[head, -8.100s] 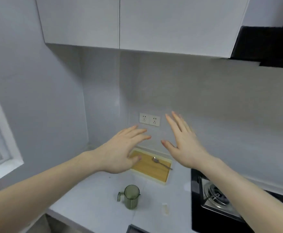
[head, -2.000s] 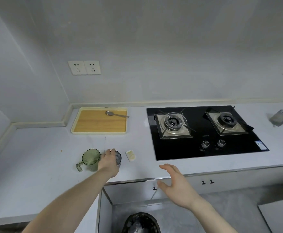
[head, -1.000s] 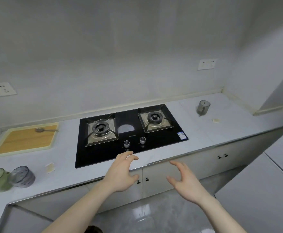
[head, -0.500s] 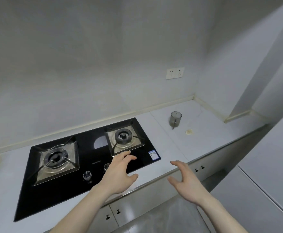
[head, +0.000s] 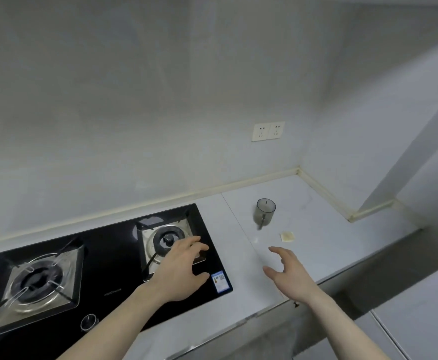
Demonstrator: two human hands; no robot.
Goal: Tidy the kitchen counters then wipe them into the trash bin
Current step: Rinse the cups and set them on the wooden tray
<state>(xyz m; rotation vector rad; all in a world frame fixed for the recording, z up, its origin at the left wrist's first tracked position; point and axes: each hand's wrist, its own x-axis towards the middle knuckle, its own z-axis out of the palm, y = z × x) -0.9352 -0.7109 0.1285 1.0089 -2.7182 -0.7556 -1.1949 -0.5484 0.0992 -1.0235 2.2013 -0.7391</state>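
hands empty, both spread: our left hand [head: 180, 268] hovers over the near right corner of the black hob [head: 103, 271], our right hand [head: 289, 272] over the pale counter [head: 329, 245] to its right, fingers loose and pointing far — we judge a reach toward the grey cup [head: 264, 211]. the cup stands upright, far of the right hand, well apart from it, translucent, handle facing near. just beside it, near and right, lies a small yellowish scrap [head: 287, 236] — flat, likely waste for wiping. no bin in view.
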